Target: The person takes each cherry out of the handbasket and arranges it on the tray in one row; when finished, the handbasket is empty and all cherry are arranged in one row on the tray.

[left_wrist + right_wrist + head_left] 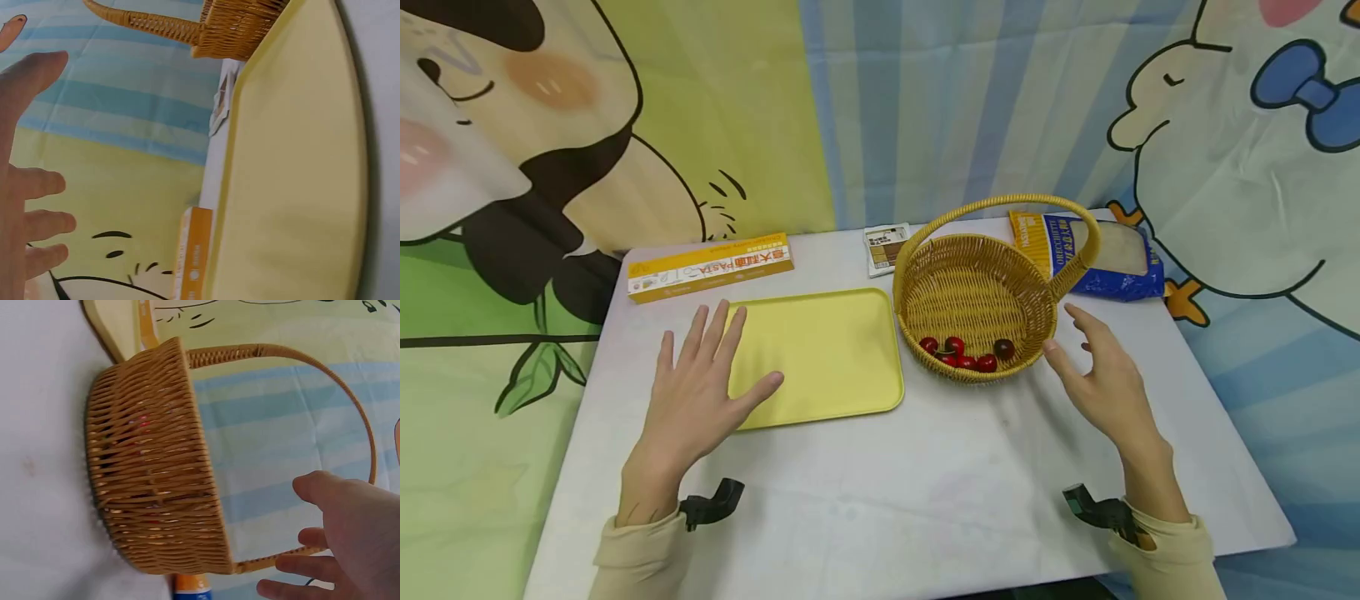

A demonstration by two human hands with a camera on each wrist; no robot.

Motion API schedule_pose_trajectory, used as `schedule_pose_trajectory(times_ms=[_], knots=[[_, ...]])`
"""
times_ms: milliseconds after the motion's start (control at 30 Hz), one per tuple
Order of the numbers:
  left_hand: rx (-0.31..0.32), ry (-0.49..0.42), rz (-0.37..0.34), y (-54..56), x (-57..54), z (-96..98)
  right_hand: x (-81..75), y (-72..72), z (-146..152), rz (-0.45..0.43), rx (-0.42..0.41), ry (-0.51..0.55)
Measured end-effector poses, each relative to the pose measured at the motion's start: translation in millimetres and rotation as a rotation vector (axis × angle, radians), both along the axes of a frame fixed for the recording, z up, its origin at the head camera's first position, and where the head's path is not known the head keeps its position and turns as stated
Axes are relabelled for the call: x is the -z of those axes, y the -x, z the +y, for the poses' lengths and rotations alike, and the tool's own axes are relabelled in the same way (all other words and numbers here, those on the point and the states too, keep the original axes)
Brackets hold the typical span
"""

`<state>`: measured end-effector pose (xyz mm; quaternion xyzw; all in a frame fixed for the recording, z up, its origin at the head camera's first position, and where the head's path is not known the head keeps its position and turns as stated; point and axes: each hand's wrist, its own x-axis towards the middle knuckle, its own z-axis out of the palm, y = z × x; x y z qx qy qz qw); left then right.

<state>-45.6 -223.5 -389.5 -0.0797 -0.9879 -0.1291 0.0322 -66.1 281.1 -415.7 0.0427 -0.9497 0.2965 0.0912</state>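
My left hand hovers over the left end of a yellow tray, fingers spread and holding nothing. To the right, my right hand is beside the rim of a wicker basket with a tall arched handle, its fingers relaxed and nothing in them. Several dark red cherries lie in the near part of the basket. In the right wrist view the fingers and thumb are near the basket's handle. The left wrist view has the tray below the left hand.
A yellow and white pasta box lies behind the tray at the left. Behind the basket are a small packet and a blue and yellow orecchiette bag. A printed curtain hangs along the table's back edge.
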Motion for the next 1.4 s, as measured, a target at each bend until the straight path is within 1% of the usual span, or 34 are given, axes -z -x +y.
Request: schedule_pose_trajectory(times_ms=[67, 100, 233, 300, 367, 467, 633, 733, 833, 933, 1133, 1300, 1400], knots=[[-0.009, -0.029, 0.034, 1.5, 5.1, 1.7, 8.5, 1.3, -0.1, 0.024, 0.006, 0.035], [-0.016, -0.049, 0.066, 2.5, 7.8, 2.9, 12.1, 2.2, -0.3, 0.039, 0.005, 0.045], [-0.036, -0.151, 0.238, 7.5, 19.4, 7.6, 22.3, 5.7, -1.4, 0.094, 0.013, 0.075], [-0.035, -0.195, 0.302, 9.7, 24.6, 10.3, 25.0, 7.1, -2.2, 0.103, 0.029, 0.087], [-0.031, -0.215, 0.34, 11.3, 29.3, 12.7, 26.6, 8.2, -3.3, 0.104, 0.044, 0.098], [-0.021, -0.232, 0.369, 12.4, 33.7, 16.9, 29.3, 9.7, -3.7, 0.109, 0.062, 0.111], [-0.005, -0.301, 0.397, 13.3, 35.0, 27.7, 35.1, 12.3, -3.8, 0.126, 0.075, 0.129], [0.003, -0.355, 0.396, 14.1, 33.7, 35.4, 39.0, 15.1, -4.7, 0.133, 0.077, 0.137], [0.017, -0.384, 0.393, 15.4, 32.6, 42.1, 42.9, 17.7, -6.0, 0.134, 0.076, 0.15], [0.029, -0.399, 0.388, 16.5, 32.1, 47.2, 46.8, 19.1, -6.5, 0.124, 0.076, 0.18], [0.045, -0.44, 0.35, 18.2, 31.2, 54.0, 56.5, 21.5, -7.3, 0.123, 0.071, 0.261], [0.064, -0.507, 0.334, 19.2, 33.5, 61.0, 62.2, 22.0, -9.8, 0.133, 0.07, 0.326], [0.082, -0.547, 0.322, 20.2, 34.6, 67.1, 63.7, 21.6, -11.5, 0.117, 0.083, 0.344]])
